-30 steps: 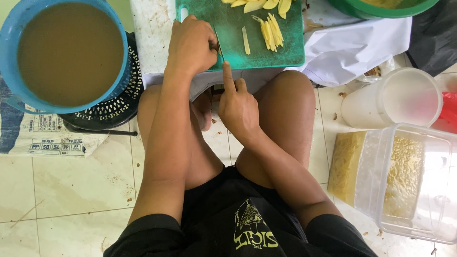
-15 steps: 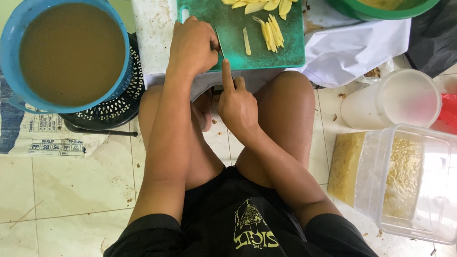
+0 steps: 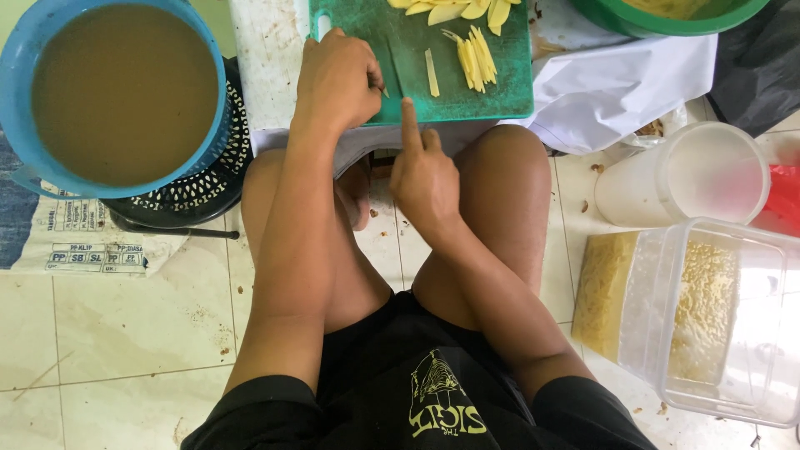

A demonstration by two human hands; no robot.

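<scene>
2 hands sit at the green cutting board (image 3: 492,92): left hand (image 3: 337,79) fisted on its edge, right hand (image 3: 425,175) gripping a knife (image 3: 402,67), index finger out, yellow strips (image 3: 475,54) just beyond.

This looks like a home food-preparation spot on a kitchen floor of pale, crumb-strewn tiles (image 3: 108,333), where a person sits with a green cutting board (image 3: 433,92) at the far edge. A blue basin (image 3: 25,150) of brown liquid rests on a black perforated basket (image 3: 192,196) at the left. At the right stand 1 clear plastic tub (image 3: 708,317), probably of shredded food, and a white cup (image 3: 683,175).
</scene>
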